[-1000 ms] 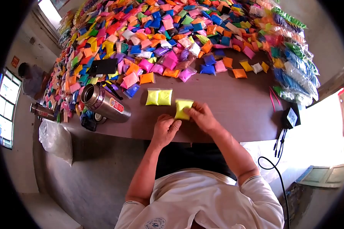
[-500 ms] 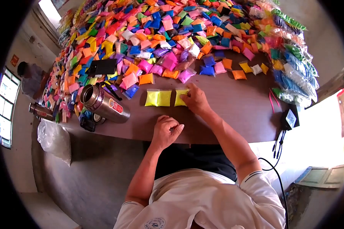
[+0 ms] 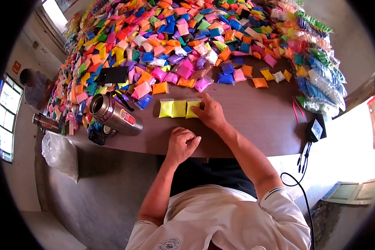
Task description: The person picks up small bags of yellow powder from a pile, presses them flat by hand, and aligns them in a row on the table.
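Three small bright yellow packets lie in a row on the brown table: a left packet (image 3: 166, 108), a middle packet (image 3: 179, 108) and a right packet (image 3: 191, 109). They sit edge to edge. My right hand (image 3: 211, 110) has its thumb and fingers closed on the right-hand side of the right packet, covering part of it. Below the row, near the front edge of the table, rests my left hand (image 3: 182, 143), its fingers curled in with the thumb sticking out. Nothing shows in it.
A big heap of coloured packets (image 3: 171, 46) covers the back of the table (image 3: 254, 121). On the left are a steel flask (image 3: 118, 116) and a black phone-like slab (image 3: 113, 75). A black box with cables (image 3: 316, 129) is at the right edge. Another person (image 3: 34, 89) is far left.
My right hand has slid the right yellow packet leftward, closing the gap to the other two. My left hand has hardly moved.
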Tool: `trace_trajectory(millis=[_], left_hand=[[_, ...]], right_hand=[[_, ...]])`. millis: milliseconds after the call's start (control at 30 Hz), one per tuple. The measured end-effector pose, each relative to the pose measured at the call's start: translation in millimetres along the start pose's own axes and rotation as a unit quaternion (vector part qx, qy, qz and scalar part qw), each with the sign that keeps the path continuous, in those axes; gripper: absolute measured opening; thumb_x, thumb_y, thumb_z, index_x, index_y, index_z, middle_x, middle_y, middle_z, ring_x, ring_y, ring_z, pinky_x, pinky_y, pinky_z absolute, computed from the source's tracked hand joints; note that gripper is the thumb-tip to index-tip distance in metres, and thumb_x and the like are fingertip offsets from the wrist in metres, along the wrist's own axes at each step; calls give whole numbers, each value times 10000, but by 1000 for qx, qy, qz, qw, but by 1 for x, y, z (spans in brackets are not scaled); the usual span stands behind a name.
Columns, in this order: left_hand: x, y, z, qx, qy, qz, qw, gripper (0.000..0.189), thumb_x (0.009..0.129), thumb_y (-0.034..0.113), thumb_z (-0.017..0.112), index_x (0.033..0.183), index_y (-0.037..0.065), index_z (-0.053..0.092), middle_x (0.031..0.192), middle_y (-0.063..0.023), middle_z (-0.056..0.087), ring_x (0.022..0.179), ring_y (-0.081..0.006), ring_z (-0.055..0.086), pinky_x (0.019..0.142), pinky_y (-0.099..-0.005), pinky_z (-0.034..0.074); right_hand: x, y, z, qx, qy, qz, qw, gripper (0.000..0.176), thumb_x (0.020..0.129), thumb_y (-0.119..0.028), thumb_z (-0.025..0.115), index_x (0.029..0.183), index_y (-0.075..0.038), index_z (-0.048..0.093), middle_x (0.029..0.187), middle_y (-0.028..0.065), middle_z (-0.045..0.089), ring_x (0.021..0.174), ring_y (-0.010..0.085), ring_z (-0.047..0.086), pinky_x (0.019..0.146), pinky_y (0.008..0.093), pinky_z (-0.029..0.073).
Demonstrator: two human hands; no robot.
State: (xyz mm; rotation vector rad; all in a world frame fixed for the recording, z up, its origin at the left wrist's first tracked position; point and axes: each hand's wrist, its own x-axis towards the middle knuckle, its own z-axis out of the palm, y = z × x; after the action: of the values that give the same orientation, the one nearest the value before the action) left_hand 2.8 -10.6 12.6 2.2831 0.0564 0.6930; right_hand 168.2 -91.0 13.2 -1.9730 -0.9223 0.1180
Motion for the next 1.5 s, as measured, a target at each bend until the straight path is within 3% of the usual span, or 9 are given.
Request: trace_trajectory(millis=[200,267,367,733,1100,1200,1267,1400,1500], left_hand=[[1,2,-1,0,0,-3,1000,253,851,209,676,706,11,613,658,-89,607,660,-278,589,784,-378,448],[1,1,0,-1,-6,-2,1000,267,858,222,666,707,8,614,674,-100,616,674,-282,598,795,-383,451],[0,0,0,2,-5,-2,1000,277,860,231,658,704,6,614,695,-112,629,695,-291,607,810,-392,454],[-1,-1,0,17,-20,-8,1000,247,847,205,662,702,12,610,715,-104,633,730,-298,611,826,-400,449],[-1,2,0,27,4,-1,1000,219,843,180,681,695,35,611,710,-87,628,718,-293,609,834,-391,457],[-1,2,2,18,8,-1,1000,210,839,175,684,698,36,613,710,-88,628,716,-293,608,830,-390,457],[-1,0,4,9,6,-4,1000,207,838,175,685,699,38,615,710,-87,628,714,-292,607,830,-390,457],[-2,2,3,22,3,-7,1000,208,835,180,688,696,42,619,707,-77,631,715,-281,611,837,-388,456],[-1,4,3,28,7,-4,1000,210,835,185,689,694,43,623,703,-70,634,712,-275,613,843,-389,455]], right_hand=[[-6,3,1,61,47,34,996,401,773,-165,739,1115,-27,582,718,136,587,643,261,587,614,350,474],[-10,2,3,59,63,-15,996,247,787,-152,707,983,-41,607,832,164,604,746,343,620,674,423,499],[-13,8,10,19,86,-92,992,144,805,-137,688,895,-43,630,884,161,603,768,358,618,686,425,505],[-19,-10,9,-119,121,-171,971,148,787,-127,693,923,-69,687,1002,93,589,912,287,589,767,371,517],[-14,3,20,-150,91,-148,973,57,812,-127,621,793,-80,646,947,102,575,891,290,585,715,392,517],[-12,10,16,-59,114,-139,982,53,805,-121,629,797,-72,649,915,123,600,869,318,598,714,416,513],[-4,18,12,70,150,-89,982,51,799,-102,630,825,-63,651,879,142,621,846,356,604,720,439,506],[24,24,-5,12,257,-81,963,52,799,-83,617,828,-52,647,869,169,626,844,386,598,716,463,496],[65,32,-33,-52,252,-71,964,114,825,-93,625,909,-28,668,927,175,662,900,361,628,768,422,511]])
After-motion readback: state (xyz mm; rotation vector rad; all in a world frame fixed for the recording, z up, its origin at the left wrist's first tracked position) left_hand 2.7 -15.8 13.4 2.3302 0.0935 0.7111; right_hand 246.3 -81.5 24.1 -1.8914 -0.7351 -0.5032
